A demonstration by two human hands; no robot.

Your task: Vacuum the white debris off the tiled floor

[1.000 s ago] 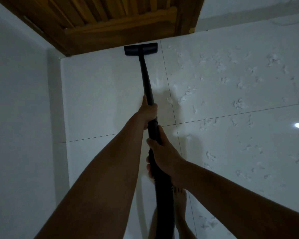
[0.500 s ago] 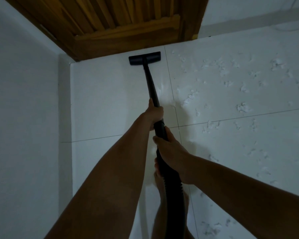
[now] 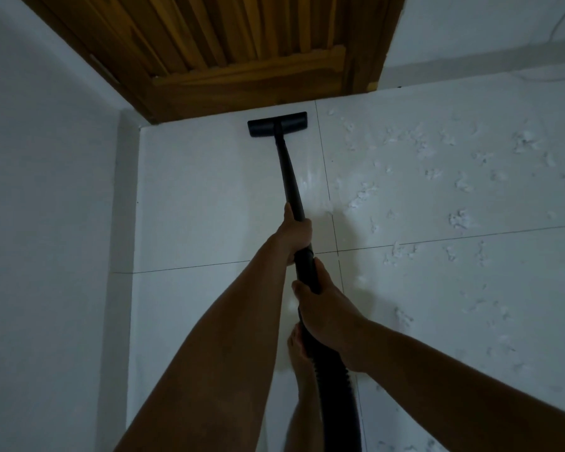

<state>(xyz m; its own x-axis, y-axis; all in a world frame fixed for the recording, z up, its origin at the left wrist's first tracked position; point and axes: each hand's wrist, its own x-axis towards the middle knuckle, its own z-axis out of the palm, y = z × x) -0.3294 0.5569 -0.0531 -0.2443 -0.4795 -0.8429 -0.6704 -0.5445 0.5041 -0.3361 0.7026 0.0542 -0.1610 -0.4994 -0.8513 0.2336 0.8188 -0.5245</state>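
i hold the vacuum wand (image 3: 287, 177) with both hands wrapped round it, left hand (image 3: 296, 233) further up the tube, right hand (image 3: 327, 311) nearer me at the hose (image 3: 336, 386) joint. its long axis runs away from me to the nozzle (image 3: 277, 124), flat on the tiled floor (image 3: 193, 207) just short of the wooden door (image 3: 242, 44). the white debris (image 3: 460, 218) lies to the wand's right, my right hand's side. against the earlier frame, grips and nozzle spot look unchanged

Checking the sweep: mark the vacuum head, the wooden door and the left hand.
vacuum head (image 3: 276, 124), head view, middle of the bar.
wooden door (image 3: 242, 44), head view, slatted panel.
left hand (image 3: 296, 230), head view, its back.
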